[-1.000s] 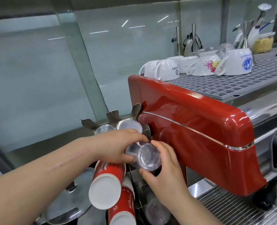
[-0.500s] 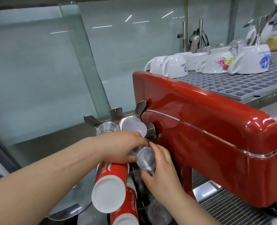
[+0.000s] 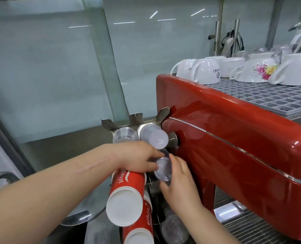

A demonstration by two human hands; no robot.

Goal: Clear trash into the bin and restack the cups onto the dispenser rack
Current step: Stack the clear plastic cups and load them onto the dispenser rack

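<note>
a clear plastic cup (image 3: 162,169) is held at the centre of the view, pinched between both hands against the metal dispenser rack (image 3: 137,123). the left hand (image 3: 138,159) is curled over the cup from 9 o'clock, thumb and fingertips closed on its side wall. the right hand (image 3: 180,184) is cupped around it from 4 o'clock, fingers pressed to its rim and base. the cup's bottom is turned toward the camera. at 12 o'clock of the held cup a frosted cup stack (image 3: 154,139) is seated in a rack slot, and just beside that, at 10 o'clock, a clear cup stack (image 3: 125,137) is seen. at 7 o'clock a red paper cup stack (image 3: 125,198) is angled toward the camera, with a second red stack (image 3: 139,228) below it. the red espresso machine (image 3: 234,147) is set touching the rack at 3 o'clock. white mugs (image 3: 206,71) are laid upside down on its top grate (image 3: 273,95).
</note>
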